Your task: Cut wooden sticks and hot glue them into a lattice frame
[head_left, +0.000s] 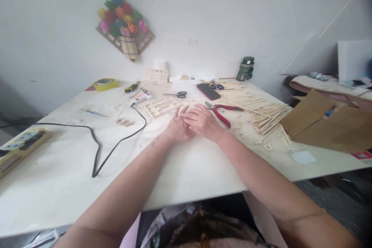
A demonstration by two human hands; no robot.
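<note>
My left hand (180, 127) rests over the middle of the table, palm turned up and inward, with its fingers stretched out. Across it lies my right hand (202, 122), whose outstretched fingers touch the left palm and fingers. I see nothing held in either hand, though the space between them is hidden. Just behind my left hand is a small wooden lattice frame (160, 107). Red-handled pliers (223, 113) lie beside my right hand, their jaws toward it. Black scissors (178, 94) sit farther back.
Many thin wooden sticks (266, 114) cover the right side near a brown paper bag (328, 124). A phone (208, 92) lies at the back. To the left are a white glue gun (142, 97), its black cord (116, 145), yellow tape (105, 84) and a power strip (24, 148).
</note>
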